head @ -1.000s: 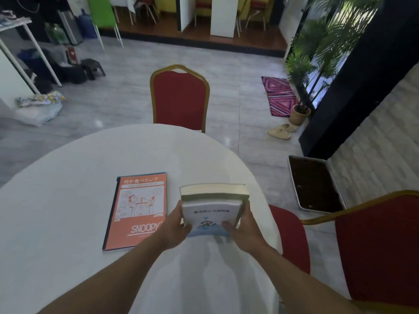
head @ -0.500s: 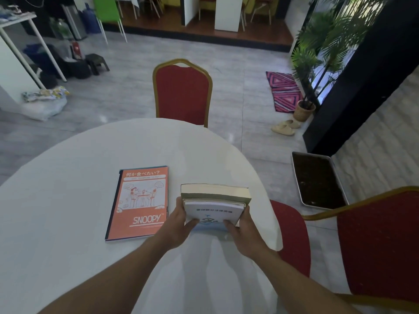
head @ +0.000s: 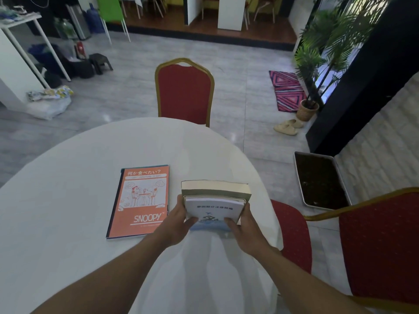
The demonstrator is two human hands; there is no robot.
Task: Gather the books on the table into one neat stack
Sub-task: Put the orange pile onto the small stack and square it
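Tabletop (head: 74,182): round, white-clothed, and it fills the lower frame.
Far chair (head: 184,91): red back with a gold frame, tucked in at the far edge of the tabletop.
Orange notebook (head: 141,200): flat on the cloth, SNOOPY cover up, lying just left of the held books.
Thick green book (head: 215,189): page edges facing away, it sits under the smaller one, near the tabletop's right edge.
White booklet (head: 213,210): on top of the thick green book, printed cover up.
Left hand (head: 179,223): clamped on the pair's left side, thumb on the white booklet.
Right hand (head: 244,225): gripping the right side, thumb on the cover.
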